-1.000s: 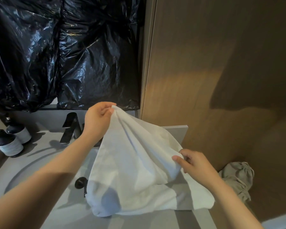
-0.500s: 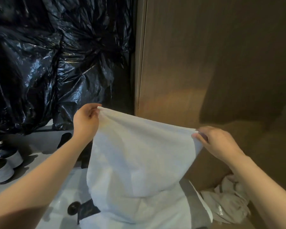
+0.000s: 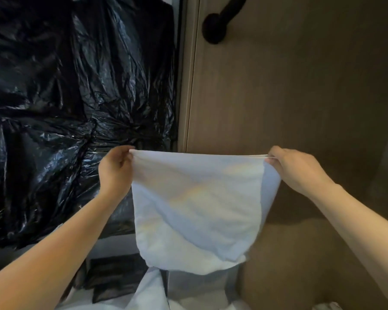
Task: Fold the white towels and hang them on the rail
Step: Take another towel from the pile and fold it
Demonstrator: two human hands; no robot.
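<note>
The white towel [image 3: 197, 198] hangs higher now, pulled taut.
My left hand [image 3: 114, 168] pinches its ten-o'clock corner, my right hand [image 3: 296, 168] its two-o'clock corner; the rail [image 3: 213, 27] sits at twelve o'clock.

Both hands pinch the white towel [image 3: 197, 198] taut (top corners)

On my feed, left side: crinkled black plastic sheeting [image 3: 65, 97], glossy, covering the wall from the top to low down. Centre: pale vertical trim strip [image 3: 188, 86]. Right: brown wood-grain panel wall [image 3: 300, 86], warmly lit in its middle, shadowed toward the far right. Bottom: grey worktop [image 3: 199, 285], partly seen.
</note>
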